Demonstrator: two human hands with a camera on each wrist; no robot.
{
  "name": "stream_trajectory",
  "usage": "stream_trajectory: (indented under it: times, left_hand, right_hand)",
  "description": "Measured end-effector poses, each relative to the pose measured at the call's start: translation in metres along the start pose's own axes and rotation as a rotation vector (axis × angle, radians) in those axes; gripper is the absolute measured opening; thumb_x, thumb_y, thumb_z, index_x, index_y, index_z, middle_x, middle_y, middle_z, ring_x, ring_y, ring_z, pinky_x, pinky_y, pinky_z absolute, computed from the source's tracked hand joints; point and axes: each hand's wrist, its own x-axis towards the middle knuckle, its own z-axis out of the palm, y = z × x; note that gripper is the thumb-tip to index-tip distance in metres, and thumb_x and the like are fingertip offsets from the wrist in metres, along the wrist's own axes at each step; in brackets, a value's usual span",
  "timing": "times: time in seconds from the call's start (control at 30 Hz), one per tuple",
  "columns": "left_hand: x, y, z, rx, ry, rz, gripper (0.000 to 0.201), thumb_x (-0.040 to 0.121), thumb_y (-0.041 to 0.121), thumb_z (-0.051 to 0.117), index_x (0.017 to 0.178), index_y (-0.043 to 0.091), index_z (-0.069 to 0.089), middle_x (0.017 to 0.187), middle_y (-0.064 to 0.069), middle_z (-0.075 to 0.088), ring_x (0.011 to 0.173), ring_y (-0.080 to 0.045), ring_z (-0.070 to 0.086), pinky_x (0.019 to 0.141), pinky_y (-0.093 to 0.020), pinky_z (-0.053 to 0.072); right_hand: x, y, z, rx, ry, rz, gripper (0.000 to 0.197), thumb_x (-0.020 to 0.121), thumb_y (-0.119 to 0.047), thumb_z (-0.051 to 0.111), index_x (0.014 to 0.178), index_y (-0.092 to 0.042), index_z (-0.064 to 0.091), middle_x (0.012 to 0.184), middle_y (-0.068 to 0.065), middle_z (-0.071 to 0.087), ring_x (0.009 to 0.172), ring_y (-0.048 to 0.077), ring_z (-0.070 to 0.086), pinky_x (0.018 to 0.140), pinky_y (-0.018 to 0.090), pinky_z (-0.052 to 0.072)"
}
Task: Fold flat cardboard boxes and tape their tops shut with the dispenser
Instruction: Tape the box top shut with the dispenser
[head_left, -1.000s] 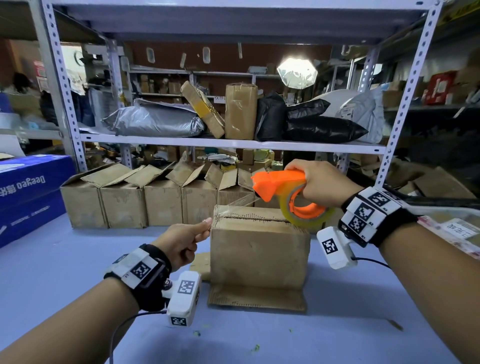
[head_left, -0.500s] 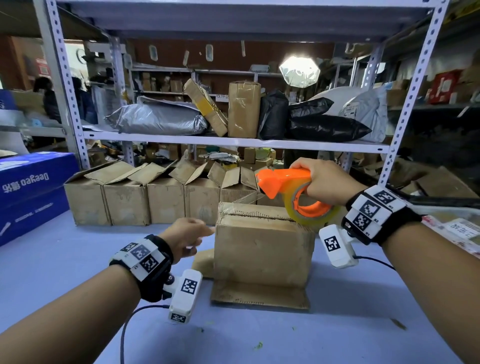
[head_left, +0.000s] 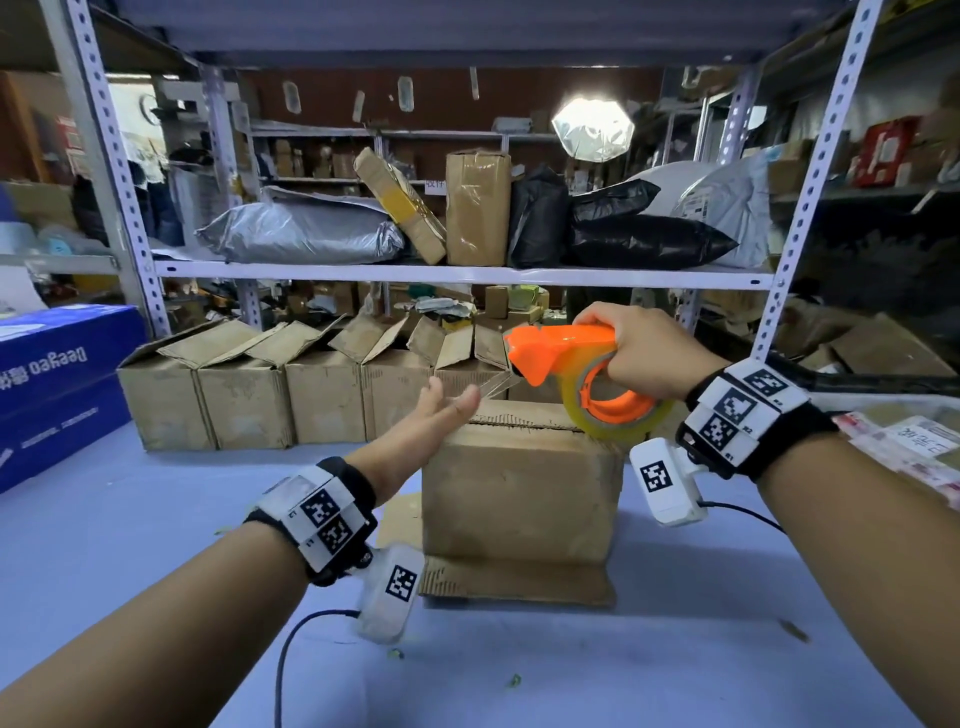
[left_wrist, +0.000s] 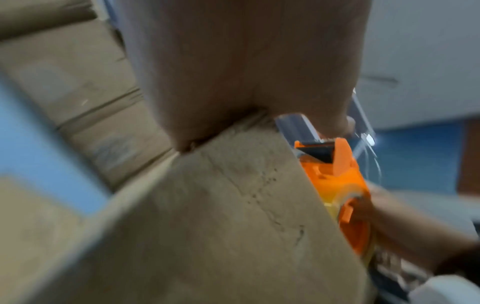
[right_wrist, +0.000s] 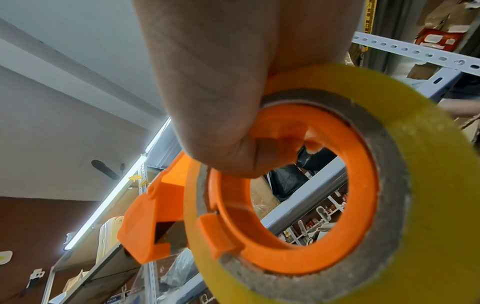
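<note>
we note the cardboard box (head_left: 522, 493) standing upright at near centre of the table (head_left: 130, 545), its top seam running near to far. just above its far left corner, our left hand (head_left: 441, 410) reaches with straight, lightly spread fingers touching the loose clear tape end (head_left: 493, 387). right of it, our right hand (head_left: 631, 351) curls round the orange dispenser (head_left: 561, 351), which hovers over the top's far right.

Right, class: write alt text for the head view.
A right hand grips an orange tape dispenser above a closed cardboard box; the left hand, fingers extended, reaches for its clear tape end. Open boxes line the shelving behind.
</note>
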Motion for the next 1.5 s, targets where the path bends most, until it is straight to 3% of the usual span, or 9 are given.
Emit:
stream_trajectory:
  times: [0.07,0.2,0.4,0.57,0.83,0.93,1.1,1.37,1.5]
  left_hand:
    - [0.001,0.004,-0.003,0.202,-0.023,-0.024,0.137,0.058,0.094,0.052,0.158,0.030,-0.016,0.167,0.005,-0.014,0.154,-0.012,-0.008,0.126,-0.046,0.004]
    - [0.006,0.012,0.001,0.538,-0.006,-0.015,0.144,0.055,0.086,0.066,0.157,0.030,-0.020,0.166,-0.001,-0.023,0.151,-0.015,-0.021,0.125,-0.047,0.001]
    - [0.012,0.007,-0.001,0.639,-0.008,-0.023,0.145,0.052,0.086,0.068,0.161,0.025,-0.005,0.167,0.010,-0.002,0.152,-0.017,0.016,0.117,-0.031,0.021]
    - [0.013,0.005,-0.002,0.691,-0.040,-0.003,0.133,0.057,0.088,0.063,0.161,0.022,0.011,0.161,0.010,0.012,0.144,-0.017,0.029,0.111,-0.027,0.028]
    - [0.012,0.014,-0.004,0.804,-0.078,-0.027,0.129,0.056,0.092,0.058,0.158,0.025,0.017,0.154,0.006,0.023,0.137,-0.020,0.038,0.110,-0.032,0.036]
    - [0.009,0.021,-0.005,1.003,-0.099,-0.038,0.124,0.060,0.100,0.042,0.157,0.027,0.015,0.153,0.001,0.026,0.134,-0.025,0.044,0.108,-0.041,0.041]
    - [0.005,0.033,-0.003,1.197,-0.149,-0.037,0.131,0.048,0.105,0.018,0.154,0.027,0.018,0.147,-0.004,0.034,0.128,-0.028,0.049,0.105,-0.048,0.044]
    - [0.003,0.034,0.000,1.276,-0.134,-0.003,0.124,0.055,0.101,0.016,0.152,0.023,0.020,0.142,-0.007,0.038,0.123,-0.029,0.053,0.100,-0.046,0.047]
    - [0.004,0.034,-0.001,1.291,-0.134,0.009,0.117,0.061,0.099,0.018,0.151,0.024,0.021,0.140,-0.006,0.040,0.121,-0.028,0.054,0.098,-0.043,0.046]
  right_hand:
    - [0.000,0.000,0.000,-0.001,-0.001,-0.003,0.048,0.076,-0.004,0.058,0.106,-0.042,0.055,0.091,-0.004,0.067,0.084,0.021,0.063,0.076,0.041,0.055]
    - [-0.002,0.004,-0.002,-0.005,-0.004,-0.003,0.045,0.076,-0.006,0.057,0.105,-0.041,0.055,0.091,-0.002,0.067,0.084,0.023,0.063,0.078,0.045,0.056]
    - [0.003,0.002,-0.007,-0.087,-0.037,-0.060,0.049,0.075,-0.009,0.059,0.112,-0.040,0.055,0.095,-0.005,0.064,0.085,0.020,0.060,0.076,0.043,0.055]
    - [0.003,-0.002,-0.009,-0.319,0.022,-0.125,0.054,0.076,-0.017,0.061,0.122,-0.042,0.051,0.094,-0.009,0.052,0.087,0.022,0.053,0.071,0.038,0.048]
    - [-0.002,0.004,-0.015,-0.426,-0.059,-0.149,0.053,0.082,-0.020,0.059,0.128,-0.044,0.048,0.092,-0.008,0.051,0.083,0.022,0.050,0.065,0.036,0.042]
    - [-0.002,0.001,-0.016,-0.508,-0.043,-0.188,0.054,0.082,-0.023,0.060,0.130,-0.044,0.047,0.089,-0.007,0.048,0.079,0.022,0.047,0.067,0.036,0.038]
    - [-0.005,0.002,-0.018,-0.642,-0.044,-0.235,0.056,0.083,-0.034,0.063,0.134,-0.044,0.043,0.087,-0.006,0.045,0.077,0.022,0.044,0.073,0.037,0.034]
    - [-0.009,0.007,-0.023,-0.613,-0.083,-0.218,0.055,0.086,-0.039,0.062,0.136,-0.043,0.040,0.100,-0.003,0.056,0.086,0.023,0.052,0.079,0.039,0.034]
    - [-0.015,0.023,-0.028,-0.573,-0.102,-0.172,0.051,0.084,-0.027,0.059,0.129,-0.045,0.043,0.098,-0.004,0.059,0.086,0.022,0.056,0.075,0.036,0.032]
